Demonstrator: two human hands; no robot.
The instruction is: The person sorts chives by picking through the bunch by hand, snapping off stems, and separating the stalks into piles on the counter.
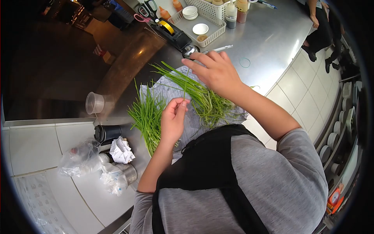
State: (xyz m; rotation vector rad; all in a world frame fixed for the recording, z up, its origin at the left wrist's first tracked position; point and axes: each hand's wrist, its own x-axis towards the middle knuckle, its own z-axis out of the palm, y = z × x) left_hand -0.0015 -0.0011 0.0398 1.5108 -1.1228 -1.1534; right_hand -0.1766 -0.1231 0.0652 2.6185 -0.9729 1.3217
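My left hand [173,119] is closed in a pinch on the lower end of a thin green chive stalk [185,90], which points up toward my right hand. Above the right-hand bunch, my right hand [216,72] hovers with its fingers apart; I see nothing gripped in it. That larger chive bunch [208,101] lies loosely with pale, tangled ends toward my apron. Another chive bunch [146,119] lies to the left of my left hand, its stalks roughly lined up. Both bunches rest on a grey-blue cloth [193,124] spread over the metal counter.
A tape dispenser [171,33], a call bell [190,50] and a basket [215,36] with small white dishes stand at the back. A clear cup [94,103] is at left, with crumpled paper [122,150] and plastic bags nearby. Another person [321,33] is at upper right.
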